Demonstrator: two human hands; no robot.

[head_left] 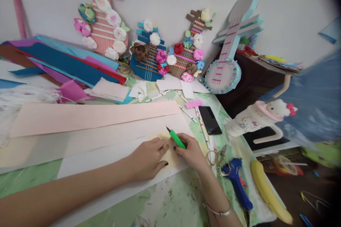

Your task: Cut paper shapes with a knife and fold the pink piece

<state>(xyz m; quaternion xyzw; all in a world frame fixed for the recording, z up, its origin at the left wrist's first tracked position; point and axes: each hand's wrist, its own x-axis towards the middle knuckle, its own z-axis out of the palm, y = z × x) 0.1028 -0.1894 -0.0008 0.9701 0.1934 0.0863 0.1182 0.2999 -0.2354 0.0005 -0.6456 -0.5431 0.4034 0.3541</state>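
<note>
My right hand (190, 150) holds a green pen (177, 139) with a dark pointed tip, which points up and away to the left. Beside it, my left hand (149, 159) rests on the paper, thumb apart from its loosely bent fingers. A small yellowish patch (173, 156) shows on the sheet between the two hands. Under them lies a large white sheet (106, 163), partly covered by my left forearm. Beyond it, a long pale pink strip (93, 117) stretches to the left across the table.
To the right are gold-handled scissors (223, 161), a blue glue gun (236, 181), a yellow banana-shaped object (266, 189), a black phone (210, 120) and a white cup (247, 118). Flower-decorated paper instruments, such as a blue one (141, 65), lean on the wall. Coloured sheets (66, 60) are stacked left.
</note>
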